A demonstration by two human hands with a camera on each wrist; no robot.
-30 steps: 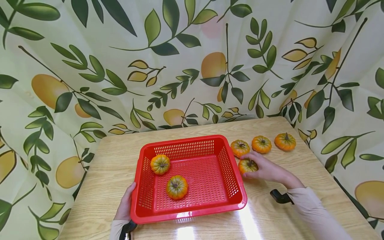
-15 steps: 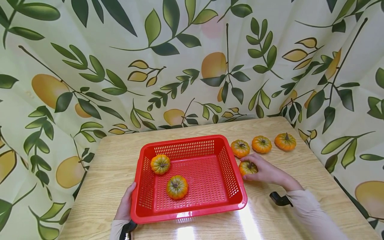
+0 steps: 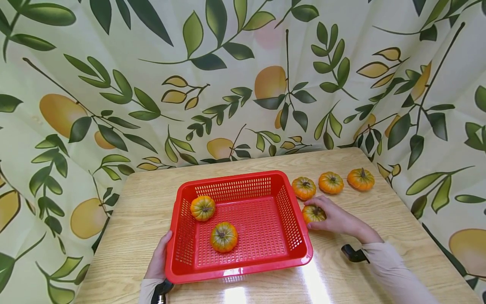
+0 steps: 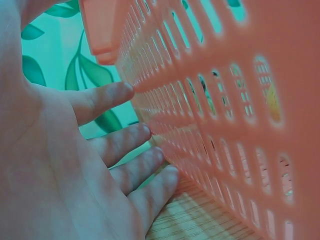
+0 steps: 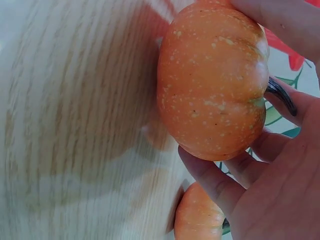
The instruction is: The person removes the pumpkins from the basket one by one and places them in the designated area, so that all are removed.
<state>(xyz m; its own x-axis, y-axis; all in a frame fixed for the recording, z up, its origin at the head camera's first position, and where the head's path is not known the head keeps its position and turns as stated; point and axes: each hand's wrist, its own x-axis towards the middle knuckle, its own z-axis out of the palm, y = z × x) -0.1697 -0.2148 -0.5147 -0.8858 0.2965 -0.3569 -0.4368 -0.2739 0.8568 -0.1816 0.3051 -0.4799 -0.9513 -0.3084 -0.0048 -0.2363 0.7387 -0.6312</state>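
Observation:
In the head view, a red plastic basket (image 3: 243,270) with slotted walls stands on the wooden table. Two small orange-and-green pumpkins lie inside it: one pumpkin (image 3: 203,208) at the back left, another pumpkin (image 3: 224,237) nearer the front. My left hand (image 3: 157,257) is at the basket's left side; in the left wrist view its fairly straight fingers (image 4: 117,142) touch the outer wall, and the thumb runs out of frame. Just right of the basket, my right hand (image 3: 334,215) holds a pumpkin (image 5: 215,85) between thumb and fingers, its dark stem towards the palm.
Behind the right hand, three more pumpkins stand in a row: one pumpkin (image 3: 304,188) by the basket's back right corner, a middle pumpkin (image 3: 331,183) and a far right pumpkin (image 3: 360,180). A leaf-and-fruit patterned curtain (image 3: 235,84) hangs behind and beside the table (image 3: 129,211).
The right hand has shifted very slightly with its fingers round the pumpkin beside the basket. The left hand, the basket and the other pumpkins look unmoved.

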